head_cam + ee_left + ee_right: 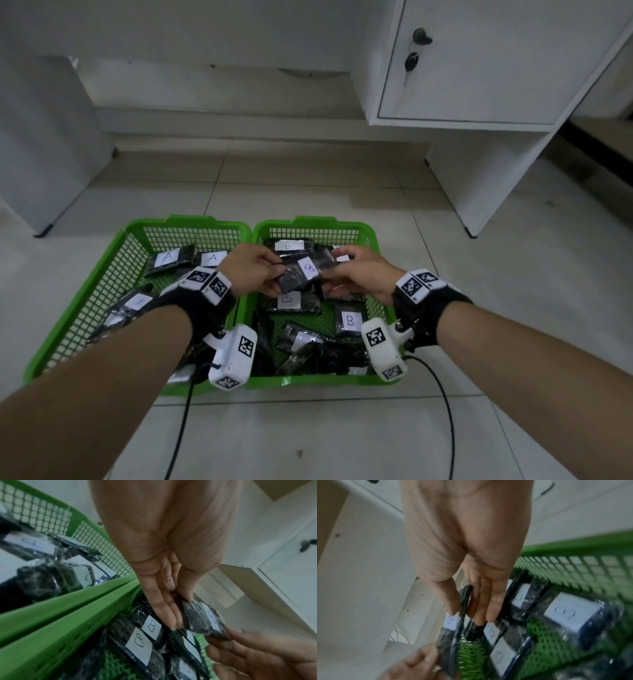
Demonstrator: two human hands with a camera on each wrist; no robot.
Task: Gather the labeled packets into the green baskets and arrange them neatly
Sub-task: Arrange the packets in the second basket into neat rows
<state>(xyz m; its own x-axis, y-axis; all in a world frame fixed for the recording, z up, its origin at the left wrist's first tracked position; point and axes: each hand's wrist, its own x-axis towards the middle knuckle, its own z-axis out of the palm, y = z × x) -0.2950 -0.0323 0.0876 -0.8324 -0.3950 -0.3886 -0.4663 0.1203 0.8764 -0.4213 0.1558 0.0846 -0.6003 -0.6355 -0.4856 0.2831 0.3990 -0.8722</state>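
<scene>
Two green baskets stand side by side on the tiled floor. The left basket (99, 277) holds black packets labelled A (168, 258). The right basket (318, 380) holds several packets labelled B (349, 320). Above the right basket, both hands hold one black B packet (303, 274) by its ends. My left hand (275, 277) pinches its left end between thumb and fingers. My right hand (330, 272) pinches the right end. In the left wrist view the left hand (180, 611) grips the held packet (202, 618). The right wrist view shows the right hand (465, 615) on the packet's edge (464, 601).
A white cabinet (479, 68) with a key in its lock hangs at the back right, its side panel (479, 188) reaching the floor. Another white panel (44, 154) stands at the left. Two black cables (445, 411) trail over the floor in front of the baskets.
</scene>
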